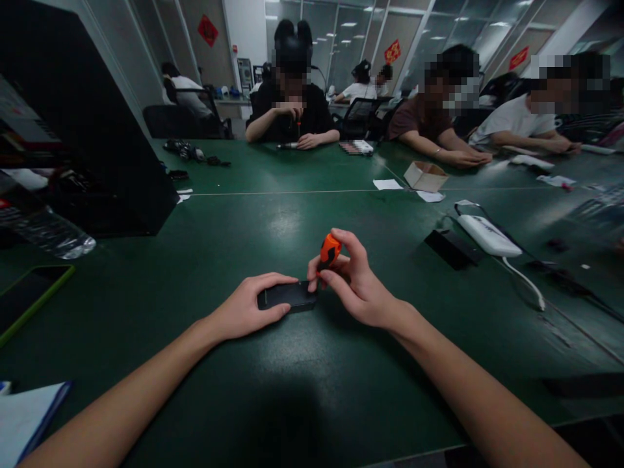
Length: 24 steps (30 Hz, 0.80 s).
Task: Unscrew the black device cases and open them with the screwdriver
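A flat black rectangular box (287,297), its exact kind unclear, lies on the green table in front of me. My left hand (258,302) is closed around its left end, with the thumb along the near side and the fingers along the far side. Over the box's right end my right hand (353,279) grips a screwdriver (330,250) by its orange and black handle. The screwdriver stands nearly upright, leaning a little. Fingers hide its lower part, so I cannot tell whether the tip touches the box.
On the right lie a white power strip (490,235) and a black block (452,249). A small cardboard box (425,175) stands farther back. At left are a dark case (97,130), a plastic bottle (46,224) and a green-edged phone (36,296). Several people sit across the table.
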Each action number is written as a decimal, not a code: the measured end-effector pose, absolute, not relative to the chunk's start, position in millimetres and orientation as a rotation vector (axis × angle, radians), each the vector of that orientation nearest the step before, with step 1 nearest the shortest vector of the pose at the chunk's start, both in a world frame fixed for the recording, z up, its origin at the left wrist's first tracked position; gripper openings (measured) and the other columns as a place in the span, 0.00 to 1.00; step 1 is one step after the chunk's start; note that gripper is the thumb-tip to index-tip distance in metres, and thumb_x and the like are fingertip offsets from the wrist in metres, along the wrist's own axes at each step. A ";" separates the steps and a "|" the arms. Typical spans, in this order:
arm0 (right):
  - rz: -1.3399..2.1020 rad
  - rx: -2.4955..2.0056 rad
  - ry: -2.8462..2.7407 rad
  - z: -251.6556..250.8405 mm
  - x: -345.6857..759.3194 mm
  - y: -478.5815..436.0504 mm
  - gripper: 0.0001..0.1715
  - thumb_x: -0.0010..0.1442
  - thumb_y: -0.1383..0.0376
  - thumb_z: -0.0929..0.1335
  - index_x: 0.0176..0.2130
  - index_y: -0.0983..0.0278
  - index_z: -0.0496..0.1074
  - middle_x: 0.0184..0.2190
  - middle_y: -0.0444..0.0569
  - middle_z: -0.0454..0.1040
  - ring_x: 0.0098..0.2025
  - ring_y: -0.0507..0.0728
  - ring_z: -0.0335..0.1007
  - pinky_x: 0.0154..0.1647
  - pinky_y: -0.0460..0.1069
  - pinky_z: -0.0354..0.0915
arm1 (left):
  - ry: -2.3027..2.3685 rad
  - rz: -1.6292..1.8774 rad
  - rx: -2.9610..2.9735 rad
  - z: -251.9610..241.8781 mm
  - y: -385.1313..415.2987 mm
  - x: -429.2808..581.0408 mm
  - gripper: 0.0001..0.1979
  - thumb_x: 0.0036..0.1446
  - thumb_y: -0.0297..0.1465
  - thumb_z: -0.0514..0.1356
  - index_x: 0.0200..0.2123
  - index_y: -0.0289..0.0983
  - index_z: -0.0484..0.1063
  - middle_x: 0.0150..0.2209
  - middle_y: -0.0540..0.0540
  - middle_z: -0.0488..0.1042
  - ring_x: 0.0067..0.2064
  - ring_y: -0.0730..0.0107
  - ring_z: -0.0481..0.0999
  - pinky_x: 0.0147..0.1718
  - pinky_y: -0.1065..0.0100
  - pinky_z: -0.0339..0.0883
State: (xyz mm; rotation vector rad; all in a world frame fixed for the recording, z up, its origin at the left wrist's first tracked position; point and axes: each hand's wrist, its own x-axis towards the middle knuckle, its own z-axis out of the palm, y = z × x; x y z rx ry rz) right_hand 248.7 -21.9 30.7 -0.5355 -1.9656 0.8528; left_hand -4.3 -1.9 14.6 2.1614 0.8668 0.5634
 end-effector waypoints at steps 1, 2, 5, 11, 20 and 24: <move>0.820 -0.531 -1.981 30.1 248.4 -22.4 0.40 0.71 0.73 0.58 0.70 0.44 0.38 0.45 0.47 0.70 0.38 0.50 0.74 0.43 0.55 0.76 | 0.864 0.567 2.163 14.7 -1.7 -4.1 0.22 0.61 0.35 0.63 0.58 0.41 0.72 0.54 0.45 0.77 0.53 0.57 0.76 0.53 0.60 0.67; 0.777 -0.523 -1.998 29.0 247.7 -22.9 0.41 0.71 0.74 0.58 0.70 0.44 0.38 0.46 0.47 0.70 0.38 0.50 0.74 0.43 0.55 0.76 | 0.861 0.572 2.165 14.6 -1.5 -4.0 0.21 0.61 0.34 0.63 0.58 0.41 0.72 0.54 0.45 0.77 0.53 0.57 0.76 0.53 0.60 0.67; 0.627 -0.507 -1.991 23.4 244.2 -24.7 0.42 0.69 0.76 0.61 0.70 0.46 0.41 0.46 0.48 0.71 0.38 0.51 0.75 0.42 0.54 0.77 | 0.852 0.577 2.161 14.1 -1.0 -3.8 0.21 0.61 0.34 0.63 0.58 0.41 0.72 0.55 0.45 0.77 0.54 0.57 0.76 0.55 0.59 0.67; 0.536 -0.637 -1.775 16.1 244.4 -25.0 0.45 0.64 0.75 0.68 0.69 0.49 0.48 0.42 0.46 0.74 0.37 0.52 0.79 0.39 0.52 0.80 | 0.881 0.567 2.157 14.7 -1.8 -3.7 0.22 0.61 0.35 0.64 0.58 0.42 0.72 0.56 0.44 0.76 0.56 0.56 0.75 0.56 0.59 0.67; 0.393 -0.471 -2.042 21.1 245.3 -31.3 0.45 0.65 0.78 0.64 0.71 0.50 0.45 0.49 0.51 0.74 0.44 0.53 0.79 0.44 0.54 0.80 | 0.867 0.583 2.173 14.2 -3.0 -4.4 0.21 0.61 0.34 0.63 0.58 0.41 0.72 0.55 0.44 0.77 0.55 0.57 0.76 0.56 0.59 0.67; 0.273 -0.527 -1.951 15.1 233.8 -33.5 0.45 0.65 0.78 0.65 0.71 0.50 0.47 0.47 0.51 0.75 0.44 0.55 0.79 0.43 0.53 0.81 | 0.875 0.592 2.184 13.0 -2.3 -3.8 0.21 0.61 0.35 0.64 0.58 0.41 0.72 0.55 0.45 0.77 0.55 0.57 0.76 0.56 0.60 0.67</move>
